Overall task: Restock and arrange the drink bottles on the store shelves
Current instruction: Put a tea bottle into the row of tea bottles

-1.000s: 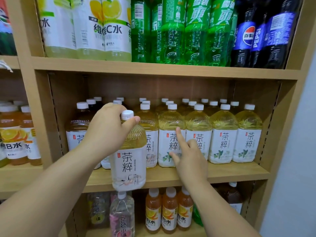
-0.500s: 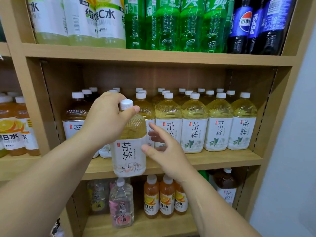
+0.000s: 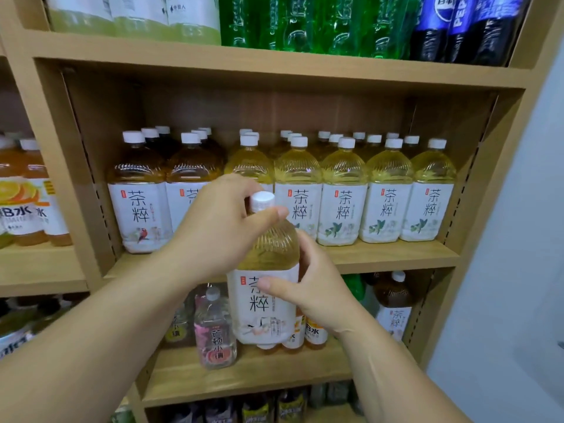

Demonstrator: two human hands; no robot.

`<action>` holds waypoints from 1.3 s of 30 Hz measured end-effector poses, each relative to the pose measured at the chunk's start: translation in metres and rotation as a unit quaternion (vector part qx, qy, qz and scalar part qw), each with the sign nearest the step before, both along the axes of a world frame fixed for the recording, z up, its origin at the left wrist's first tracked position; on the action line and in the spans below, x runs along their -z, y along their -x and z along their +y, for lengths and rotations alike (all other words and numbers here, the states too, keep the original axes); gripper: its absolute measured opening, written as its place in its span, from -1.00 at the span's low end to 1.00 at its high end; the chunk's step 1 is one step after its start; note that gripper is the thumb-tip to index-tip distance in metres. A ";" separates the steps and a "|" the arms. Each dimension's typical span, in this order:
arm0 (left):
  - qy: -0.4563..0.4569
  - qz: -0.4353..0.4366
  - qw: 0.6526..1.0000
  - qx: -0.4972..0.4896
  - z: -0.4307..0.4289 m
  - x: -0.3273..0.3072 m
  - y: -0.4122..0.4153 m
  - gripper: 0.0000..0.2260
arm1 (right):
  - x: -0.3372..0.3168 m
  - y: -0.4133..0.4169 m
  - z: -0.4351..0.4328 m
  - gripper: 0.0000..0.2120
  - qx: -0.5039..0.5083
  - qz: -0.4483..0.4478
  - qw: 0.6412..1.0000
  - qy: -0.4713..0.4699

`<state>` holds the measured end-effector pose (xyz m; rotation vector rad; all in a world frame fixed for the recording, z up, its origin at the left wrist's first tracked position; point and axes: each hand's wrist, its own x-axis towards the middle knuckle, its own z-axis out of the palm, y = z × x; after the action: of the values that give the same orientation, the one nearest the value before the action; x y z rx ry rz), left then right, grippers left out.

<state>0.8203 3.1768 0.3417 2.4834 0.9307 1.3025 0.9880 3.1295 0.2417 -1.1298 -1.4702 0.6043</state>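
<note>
Centre frame, the left hand [image 3: 219, 230] grips the neck of a pale-yellow tea bottle [image 3: 259, 315], fingers wrapped behind and thumb curled across the front just under its white cap [image 3: 262, 200]; the right hand [image 3: 320, 291] clasps the bottle's right side, thumb pressed on the white label and fingers curled round the back; the bottle stands upright in the air in front of the middle shelf [image 3: 396, 254], its base hanging level with the lower shelf [image 3: 244, 377] and resting on nothing.

On the middle shelf behind it, a row of matching yellow tea bottles [image 3: 345, 193] runs from centre to the right, several deep; two darker brown tea bottles [image 3: 137, 193] stand at the left of that row.

Across the top of the frame, pale lemon-drink bottles [image 3: 137, 16], green soda bottles [image 3: 305, 22] and dark cola bottles [image 3: 457, 29] stand side by side; at the far left edge sit orange-labelled bottles [image 3: 21, 203]; below, a pink-labelled clear bottle [image 3: 215, 328] stands on the lower shelf just left of the held bottle.
</note>
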 end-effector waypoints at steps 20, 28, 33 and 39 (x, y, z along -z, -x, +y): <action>0.173 0.029 0.983 -0.048 -0.019 0.181 0.024 -0.85 | 0.143 0.024 -0.021 -0.27 0.015 -0.057 0.979 0.194; 0.191 0.034 0.973 -0.122 -0.002 0.208 0.056 -0.84 | 0.162 0.052 0.004 -0.11 0.010 -0.109 0.966 0.235; 0.187 0.024 0.967 -0.170 0.016 0.219 0.081 -0.83 | 0.161 0.050 0.023 -0.23 0.055 -0.102 0.964 0.239; 0.183 0.020 0.968 -0.173 0.029 0.227 0.093 -0.83 | 0.153 0.015 0.063 -0.70 0.270 -0.179 0.927 0.191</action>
<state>0.7277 3.2056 0.1145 2.1334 1.5147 1.0480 0.9729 3.1929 0.0890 -1.9488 -1.2740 0.3050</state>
